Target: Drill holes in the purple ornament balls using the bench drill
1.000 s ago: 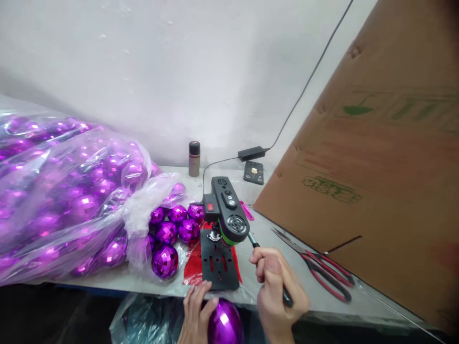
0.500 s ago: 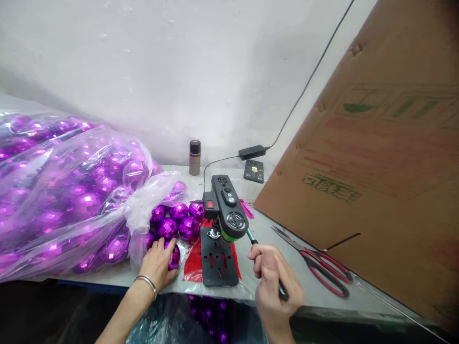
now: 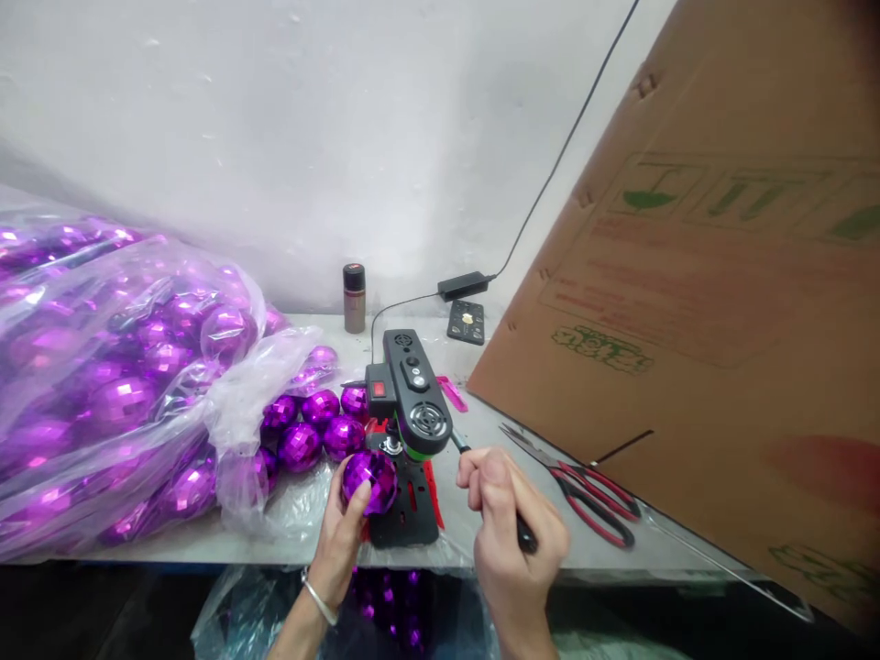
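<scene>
A shiny purple faceted ball is held in my left hand, with the thumb across its near side. It is over the front left of the black slotted base plate of a small black machine. My right hand is wrapped around the black-gripped lever that sticks out from the machine's right side. Several more purple balls lie loose to the left of the machine. Red sheeting shows under the base plate.
A clear plastic bag full of purple balls fills the left side. Red-handled scissors lie at right beside a large cardboard box. At the back are a dark-capped bottle, a power adapter and a black card-like object.
My left hand has picked up a purple ball and brought it right, to the machine's base. My right hand keeps its grip on the lever. The view has shifted slightly.
</scene>
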Action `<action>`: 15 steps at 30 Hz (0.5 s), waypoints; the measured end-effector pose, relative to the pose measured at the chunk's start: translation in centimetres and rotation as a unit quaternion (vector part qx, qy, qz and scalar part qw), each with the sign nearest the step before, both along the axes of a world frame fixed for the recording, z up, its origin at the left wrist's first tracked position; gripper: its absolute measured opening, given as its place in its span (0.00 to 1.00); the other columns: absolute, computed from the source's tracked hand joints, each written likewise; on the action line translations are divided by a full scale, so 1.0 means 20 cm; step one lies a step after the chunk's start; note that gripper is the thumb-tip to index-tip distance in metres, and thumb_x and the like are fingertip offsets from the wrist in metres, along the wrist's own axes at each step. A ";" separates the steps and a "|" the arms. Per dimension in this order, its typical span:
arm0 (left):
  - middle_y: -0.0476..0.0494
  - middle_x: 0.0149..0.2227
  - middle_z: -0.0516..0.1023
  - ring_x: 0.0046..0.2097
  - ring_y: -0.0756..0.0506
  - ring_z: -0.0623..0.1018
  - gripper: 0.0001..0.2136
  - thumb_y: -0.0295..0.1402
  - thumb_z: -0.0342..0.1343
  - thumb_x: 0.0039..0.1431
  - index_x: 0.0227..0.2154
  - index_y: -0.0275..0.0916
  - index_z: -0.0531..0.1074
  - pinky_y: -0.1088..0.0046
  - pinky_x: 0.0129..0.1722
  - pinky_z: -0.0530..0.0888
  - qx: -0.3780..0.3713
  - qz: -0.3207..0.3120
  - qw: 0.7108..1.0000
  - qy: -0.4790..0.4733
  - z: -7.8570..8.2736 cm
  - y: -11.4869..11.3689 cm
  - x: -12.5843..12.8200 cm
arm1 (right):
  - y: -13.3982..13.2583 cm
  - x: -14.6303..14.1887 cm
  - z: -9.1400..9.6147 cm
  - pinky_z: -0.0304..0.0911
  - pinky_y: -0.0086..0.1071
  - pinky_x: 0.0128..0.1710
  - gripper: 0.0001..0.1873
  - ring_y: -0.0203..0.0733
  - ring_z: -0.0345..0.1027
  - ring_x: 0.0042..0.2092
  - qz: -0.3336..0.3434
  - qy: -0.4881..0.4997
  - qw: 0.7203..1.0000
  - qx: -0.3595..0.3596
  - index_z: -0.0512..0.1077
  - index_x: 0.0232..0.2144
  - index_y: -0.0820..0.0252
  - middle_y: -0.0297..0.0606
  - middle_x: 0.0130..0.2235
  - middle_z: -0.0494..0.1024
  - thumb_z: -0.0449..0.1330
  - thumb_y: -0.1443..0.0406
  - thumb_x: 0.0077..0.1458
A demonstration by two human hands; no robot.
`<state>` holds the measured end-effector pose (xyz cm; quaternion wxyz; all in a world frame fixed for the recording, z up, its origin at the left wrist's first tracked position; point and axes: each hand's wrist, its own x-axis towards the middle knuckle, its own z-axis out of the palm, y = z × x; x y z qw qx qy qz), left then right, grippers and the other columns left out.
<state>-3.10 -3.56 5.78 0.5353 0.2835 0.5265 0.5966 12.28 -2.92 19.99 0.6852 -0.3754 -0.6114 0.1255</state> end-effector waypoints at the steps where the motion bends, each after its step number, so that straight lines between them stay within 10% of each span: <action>1: 0.33 0.64 0.81 0.65 0.32 0.80 0.39 0.61 0.69 0.56 0.63 0.42 0.71 0.51 0.68 0.75 0.006 0.011 0.999 0.033 -0.02 0.01 0.01 | 0.00 0.00 -0.01 0.60 0.30 0.28 0.21 0.34 0.65 0.27 0.002 -0.002 1.000 -0.002 0.64 0.26 0.55 0.29 0.25 0.66 0.53 0.71 0.76; 15: 0.29 0.64 0.80 0.66 0.30 0.80 0.35 0.43 0.73 0.57 0.64 0.40 0.68 0.44 0.66 0.77 0.126 -0.086 0.919 0.363 -0.29 0.01 -0.02 | -0.02 0.03 -0.06 0.62 0.29 0.29 0.17 0.34 0.68 0.29 0.020 -0.026 0.999 0.013 0.66 0.31 0.56 0.31 0.28 0.71 0.52 0.74 0.74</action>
